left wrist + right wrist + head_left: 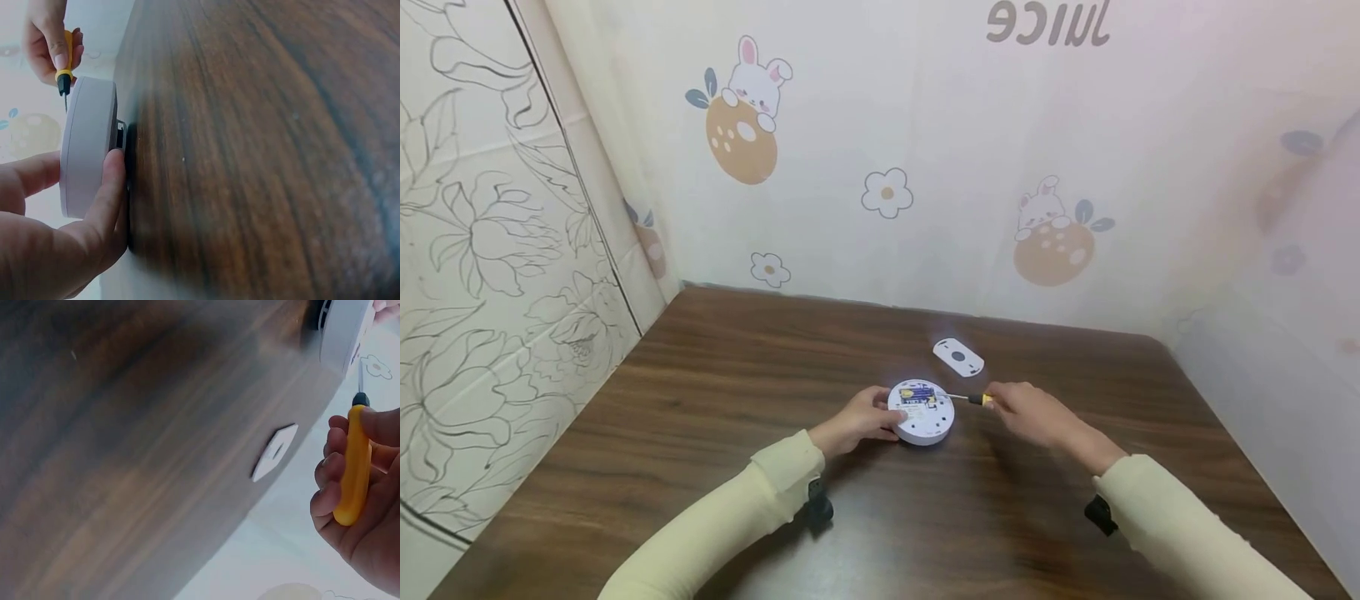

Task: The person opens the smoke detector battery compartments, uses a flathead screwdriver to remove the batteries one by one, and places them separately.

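Observation:
A round white device [925, 431], perhaps a smoke alarm, sits near the middle of the table with its open side up. Dark blue batteries [917, 395] lie in its compartment. My left hand [856, 422] grips the device by its left edge, the thumb on top and fingers below; the left wrist view shows its white side wall [87, 150]. In my right hand [1033, 414] is a screwdriver with a yellow handle [355, 465] and black collar. Its thin shaft points left, the tip at the battery compartment's right end; exact contact is too small to tell.
Behind the device lies a white plate [958, 357] with rounded ends and a dark round centre. The brown wood-grain table [760, 358] meets a patterned curtain [880, 250] at the back. Dark wrist cameras [820, 504] hang under both sleeves.

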{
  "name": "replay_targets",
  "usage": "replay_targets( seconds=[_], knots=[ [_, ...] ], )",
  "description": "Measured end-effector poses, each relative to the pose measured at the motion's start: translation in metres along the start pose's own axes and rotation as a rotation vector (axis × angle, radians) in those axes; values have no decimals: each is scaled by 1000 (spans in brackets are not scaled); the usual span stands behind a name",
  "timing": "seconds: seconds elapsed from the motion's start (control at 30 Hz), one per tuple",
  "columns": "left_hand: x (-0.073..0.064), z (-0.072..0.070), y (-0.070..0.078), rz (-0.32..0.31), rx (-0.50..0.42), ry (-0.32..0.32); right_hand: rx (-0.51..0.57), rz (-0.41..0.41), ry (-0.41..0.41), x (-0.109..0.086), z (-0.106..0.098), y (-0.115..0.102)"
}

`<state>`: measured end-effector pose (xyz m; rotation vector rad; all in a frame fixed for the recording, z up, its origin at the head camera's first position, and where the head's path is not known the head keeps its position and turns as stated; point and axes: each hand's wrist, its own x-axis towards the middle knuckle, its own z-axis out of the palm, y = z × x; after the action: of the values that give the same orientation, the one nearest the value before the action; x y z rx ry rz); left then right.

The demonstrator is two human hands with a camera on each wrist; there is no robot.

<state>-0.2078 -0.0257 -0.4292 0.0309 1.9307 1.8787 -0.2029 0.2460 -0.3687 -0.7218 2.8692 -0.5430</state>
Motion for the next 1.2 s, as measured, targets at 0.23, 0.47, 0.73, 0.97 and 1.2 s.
replay_targets(
  seconds=[0.23, 0.47, 0.73, 0.97, 1.2],
  knots=[
    [-2, -1, 4, -24, 19, 17, -145, -62, -4, 9, -10, -5],
    [3, -2, 3, -24, 7, 16, -387, -154, 20, 20, -24, -25],
    [3, -2, 4, -41, -9, 32, -615, -251, 48, 33, -36, -54],
    [5, -2, 4, -43, -17, 32, -669, -295, 32, 45, -39, -70],
    [6, -2, 5, -48, -3, 36, -636, -279, -31, 51, -43, -67]
  ],
)
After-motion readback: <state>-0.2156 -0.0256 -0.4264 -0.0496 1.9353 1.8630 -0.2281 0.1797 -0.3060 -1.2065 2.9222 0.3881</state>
